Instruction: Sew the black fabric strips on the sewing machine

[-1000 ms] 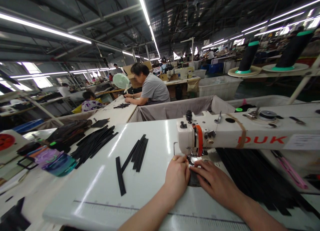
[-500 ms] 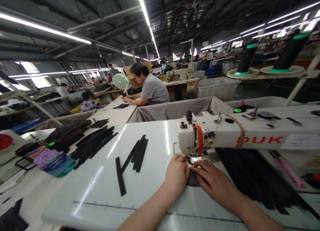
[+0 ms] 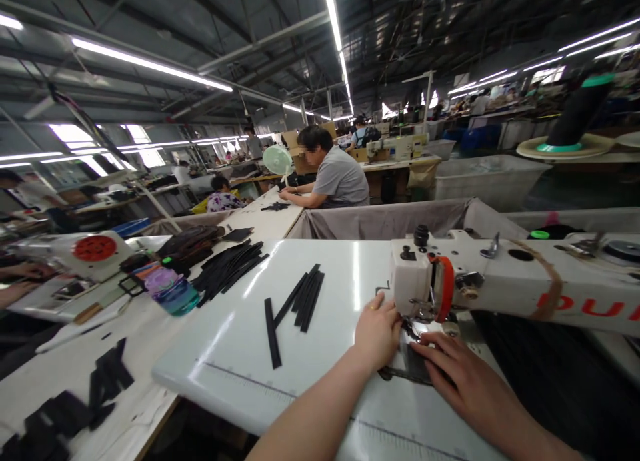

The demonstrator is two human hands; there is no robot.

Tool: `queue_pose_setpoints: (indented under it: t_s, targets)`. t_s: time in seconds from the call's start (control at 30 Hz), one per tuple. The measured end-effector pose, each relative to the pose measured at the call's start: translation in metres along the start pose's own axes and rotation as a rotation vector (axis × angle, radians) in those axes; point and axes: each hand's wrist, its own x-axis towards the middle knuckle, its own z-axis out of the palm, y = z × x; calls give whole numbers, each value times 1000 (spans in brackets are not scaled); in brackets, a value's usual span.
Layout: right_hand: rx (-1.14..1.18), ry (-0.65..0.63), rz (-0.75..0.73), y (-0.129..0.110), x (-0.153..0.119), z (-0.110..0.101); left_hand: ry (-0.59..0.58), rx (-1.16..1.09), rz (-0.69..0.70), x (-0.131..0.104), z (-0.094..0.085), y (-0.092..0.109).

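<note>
Both hands, left hand (image 3: 379, 333) and right hand (image 3: 463, 381), press the black strip (image 3: 414, 364).

Loose strips (image 3: 300, 298) lie on the table (image 3: 240, 341) left of the sewing machine (image 3: 500, 281), a co-worker (image 3: 335, 174) seated behind.

We are looking at a brightly lit hall: long ceiling tube lights (image 3: 150, 64) are blazing white and blowing out. Glare is streaking down the glossy white table (image 3: 320, 314). Wide-angle distortion is bending the edges, the far background is going soft, and the near forearms are blurring slightly.
</note>
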Motion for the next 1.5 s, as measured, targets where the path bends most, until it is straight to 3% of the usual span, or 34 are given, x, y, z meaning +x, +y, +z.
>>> queue_pose_setpoints:
  t_s: [0.23,0.37,0.63,0.73,0.8,0.87,0.93,1.07,1.23,1.33,1.4,1.5]
  targets:
    - [9,11,11,2,-1,1,-21,230,-246,-14,-31,-4]
    - [27,20,11,8,-3,5,-38,266,-243,-41,-55,-13]
    - [7,94,-20,10,-5,9,241,341,-263,-121,-90,-53]
    - [2,88,-4,9,-8,12,320,520,-500,-147,-105,-68]
    - [2,88,13,11,-10,14,268,565,-703,-160,-115,-78]
    - [1,79,23,12,-12,16,224,544,-819,-167,-123,-87]
    - [1,63,19,14,-13,18,275,508,-825,-165,-127,-94]
    - [0,46,36,14,-13,19,409,438,-631,-134,-123,-97]
    - [3,65,30,14,-11,15,190,528,-420,-87,-99,-74]
    - [0,76,11,17,-12,16,54,487,-197,-75,-89,-65]
    - [-30,111,-15,21,-14,20,-51,416,-83,-70,-87,-71]
    - [-77,165,-70,27,-18,27,-133,415,-158,-63,-94,-98]
